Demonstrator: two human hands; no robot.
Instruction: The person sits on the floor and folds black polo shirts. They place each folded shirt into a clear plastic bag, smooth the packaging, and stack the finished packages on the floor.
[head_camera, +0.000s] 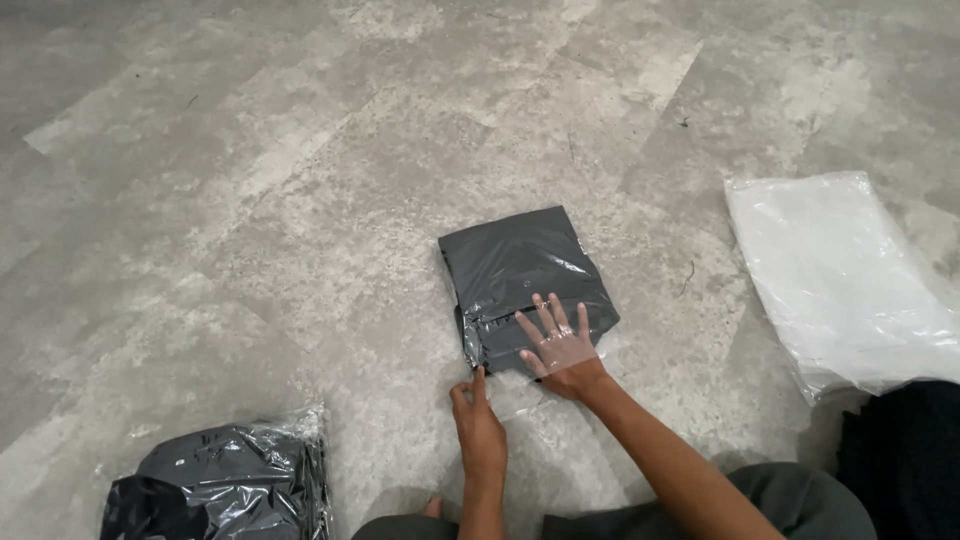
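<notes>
Folded dark garment in clear bag (525, 285) flat on grey floor (250, 200), frame centre. Right hand (560, 345) inside bag mouth, fingers spread, palm pressing garment, gripping nothing. Left hand (478, 428) at 7 o'clock, pinching bag's open edge. Stack of clear bags (835, 275) at 3 o'clock. Bagged dark garments (225, 485) at 8 o'clock.
</notes>
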